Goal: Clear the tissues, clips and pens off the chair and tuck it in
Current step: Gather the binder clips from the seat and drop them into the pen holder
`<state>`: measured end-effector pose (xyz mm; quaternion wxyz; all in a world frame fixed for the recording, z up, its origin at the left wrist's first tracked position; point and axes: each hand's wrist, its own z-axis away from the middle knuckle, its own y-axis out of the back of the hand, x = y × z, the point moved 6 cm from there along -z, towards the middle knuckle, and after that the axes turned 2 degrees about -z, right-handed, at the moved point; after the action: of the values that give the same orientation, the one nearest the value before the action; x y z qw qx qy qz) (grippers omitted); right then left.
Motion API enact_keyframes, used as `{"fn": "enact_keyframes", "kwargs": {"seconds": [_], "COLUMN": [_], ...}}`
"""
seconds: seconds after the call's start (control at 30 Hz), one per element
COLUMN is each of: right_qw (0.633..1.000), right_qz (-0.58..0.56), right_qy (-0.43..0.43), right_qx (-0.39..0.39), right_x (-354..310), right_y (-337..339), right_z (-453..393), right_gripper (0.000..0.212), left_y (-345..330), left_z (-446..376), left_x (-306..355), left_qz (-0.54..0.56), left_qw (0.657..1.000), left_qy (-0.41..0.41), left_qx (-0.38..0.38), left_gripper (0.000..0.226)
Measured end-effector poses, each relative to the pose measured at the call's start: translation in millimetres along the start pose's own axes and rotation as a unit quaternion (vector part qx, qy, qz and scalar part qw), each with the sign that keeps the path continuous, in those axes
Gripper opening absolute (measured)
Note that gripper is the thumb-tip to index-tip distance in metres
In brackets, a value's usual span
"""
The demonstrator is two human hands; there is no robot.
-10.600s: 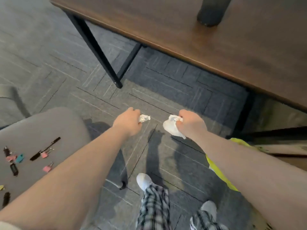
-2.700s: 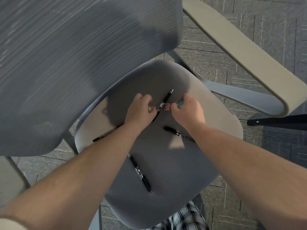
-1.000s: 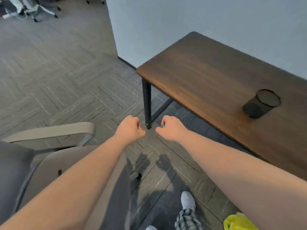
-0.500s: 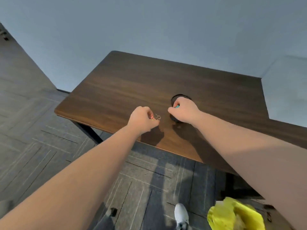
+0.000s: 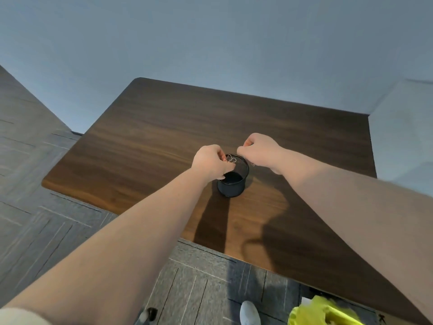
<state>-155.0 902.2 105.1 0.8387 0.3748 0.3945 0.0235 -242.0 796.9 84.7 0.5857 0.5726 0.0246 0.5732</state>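
A black mesh cup (image 5: 232, 185) stands on the brown wooden table (image 5: 152, 141). My left hand (image 5: 210, 161) hovers over the cup's near-left rim, pinching binder clips (image 5: 230, 158) whose wire handles stick out above the opening. My right hand (image 5: 260, 148) is a closed fist just past the cup's far-right rim. A small blurred wire piece shows beneath it, and whatever else it grips is hidden. The chair seat, the pens and the tissues are out of view.
A yellow bag (image 5: 325, 311) lies on the grey carpet at the bottom right, beside my white shoe (image 5: 249, 313). A dark chair caster (image 5: 151, 313) peeks in at the bottom edge. A pale wall runs behind the table.
I have turned from the chair to the table. Both hands carried the clips forward, and the left one now sits directly over the mesh cup.
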Motion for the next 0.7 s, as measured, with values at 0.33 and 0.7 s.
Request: {"fn": "enact_keyframes", "kwargs": {"seconds": [0.33, 0.7], "right_qw": [0.998, 0.997], "right_qz": [-0.037, -0.011], "right_qy": [-0.002, 0.019], "right_qx": [-0.053, -0.078], "right_x": [1.9, -4.4], "right_y": [-14.9, -19.4], "right_z": [-15.1, -13.6], "right_gripper": [0.023, 0.026], "left_y": [-18.4, -24.6], "left_z": [-16.8, -16.2], "left_x": [-3.5, -1.2], "left_qz": [-0.014, -0.008], "left_qw": [0.998, 0.996], "left_qy": [0.040, 0.059], "left_qx": [-0.037, -0.073], "left_gripper": [0.025, 0.024]}}
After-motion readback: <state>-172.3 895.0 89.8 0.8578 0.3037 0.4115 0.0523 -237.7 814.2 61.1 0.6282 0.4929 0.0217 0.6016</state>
